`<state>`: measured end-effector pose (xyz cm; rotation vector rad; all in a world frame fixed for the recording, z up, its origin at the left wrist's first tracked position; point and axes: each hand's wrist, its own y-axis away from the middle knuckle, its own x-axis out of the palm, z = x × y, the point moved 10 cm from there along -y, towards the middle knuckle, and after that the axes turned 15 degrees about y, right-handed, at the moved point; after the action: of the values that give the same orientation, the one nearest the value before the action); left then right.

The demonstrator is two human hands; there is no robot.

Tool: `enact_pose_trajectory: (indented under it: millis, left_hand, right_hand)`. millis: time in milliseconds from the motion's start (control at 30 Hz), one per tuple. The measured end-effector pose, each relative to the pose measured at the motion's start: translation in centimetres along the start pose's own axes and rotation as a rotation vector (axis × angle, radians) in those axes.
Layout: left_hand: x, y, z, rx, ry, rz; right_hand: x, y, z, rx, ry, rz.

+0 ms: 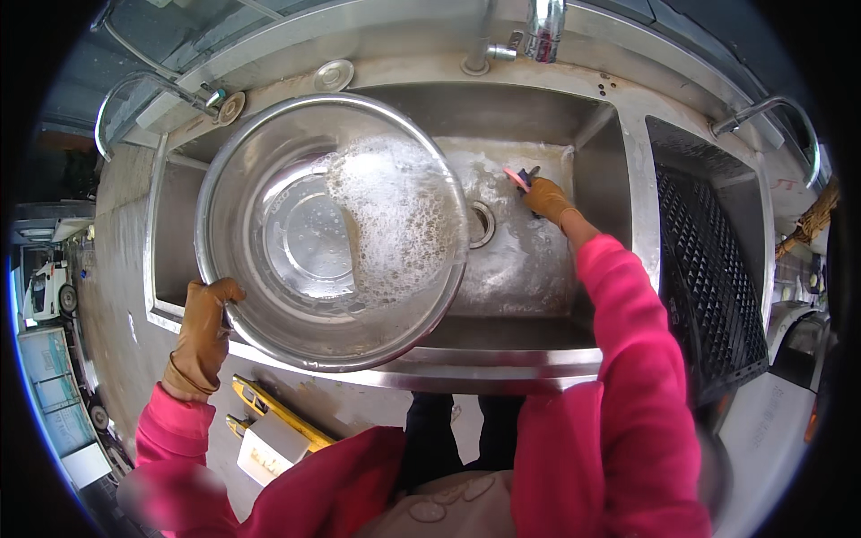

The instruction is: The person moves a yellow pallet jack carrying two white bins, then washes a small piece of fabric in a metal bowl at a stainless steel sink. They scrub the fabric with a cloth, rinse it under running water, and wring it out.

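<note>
A big round stainless steel basin [240, 224] leans over the left part of the metal sink [619, 224]. Foamy water [395, 215] has gathered on its right side. My left hand [199, 336], in a brown rubber glove, grips the basin's rim at the lower left. Inside the sink, right of the drain [482, 224], my right hand [545, 199] wears a matching glove. Its fingers are closed around a small dark object with a pink part [516, 179]; the glove hides most of it, and I cannot tell its kind. Wet suds cover the sink floor around it.
A black plastic crate [717, 269] stands in the right-hand sink compartment. Taps rise behind the sink at the back centre [543, 31], left [161, 82] and right [778, 108]. A white box [269, 448] and a yellow object [285, 411] lie below the sink's front edge.
</note>
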<state>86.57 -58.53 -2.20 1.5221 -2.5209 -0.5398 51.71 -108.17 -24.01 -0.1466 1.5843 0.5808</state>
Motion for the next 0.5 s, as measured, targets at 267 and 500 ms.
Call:
enact_pose_trajectory:
  millis: [267, 500]
  left_hand:
    - [-6.7, 0.6, 3.1, 0.071, 0.191, 0.181]
    - [-11.8, 1.5, 5.5, 0.004, 0.28, -0.093]
  right_hand:
    - [10.2, 4.2, -1.4, 0.0, 0.259, 0.108]
    - [14.2, 12.0, 13.5, -0.471, 0.093, 0.567]
